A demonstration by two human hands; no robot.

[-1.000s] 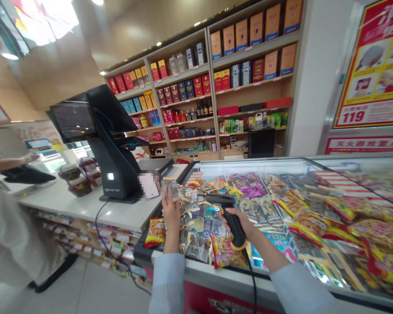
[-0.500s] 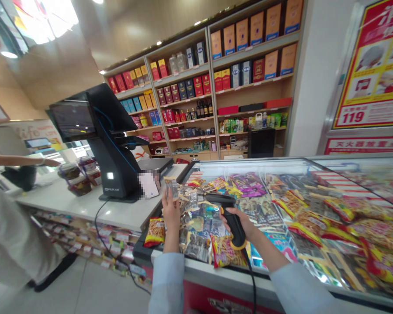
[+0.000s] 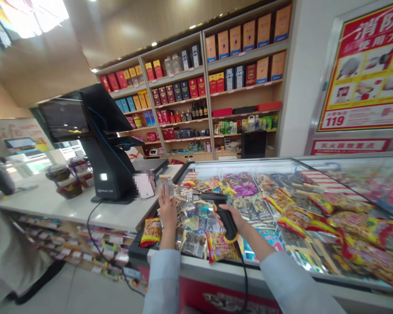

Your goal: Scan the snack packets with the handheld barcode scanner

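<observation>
In my right hand (image 3: 236,218) is a black-and-yellow barcode scanner (image 3: 229,224), gripped by its handle, its head pointing left. A cable hangs from the handle's lower end. My left hand (image 3: 168,213) is raised at the left end of the freezer, fingers closed on a small clear-and-grey packet (image 3: 167,185). The packet's print is too small to read. Beneath both hands lie many packaged snacks, among them a red-and-yellow snack bag (image 3: 222,247) by the front edge and another snack bag (image 3: 151,232) at the left corner.
Left of the freezer (image 3: 190,264) stands a white counter (image 3: 118,213) with a black checkout terminal (image 3: 109,170) and several lidded tubs (image 3: 68,185). A cable runs down the counter's front. A person's trousers (image 3: 13,253) show at far left. Shelves (image 3: 180,117) of boxes line the back.
The view has turned slightly right, so most things sit further left. The other person's arm has left the view. Both my hands keep hold of the scanner and packet.
</observation>
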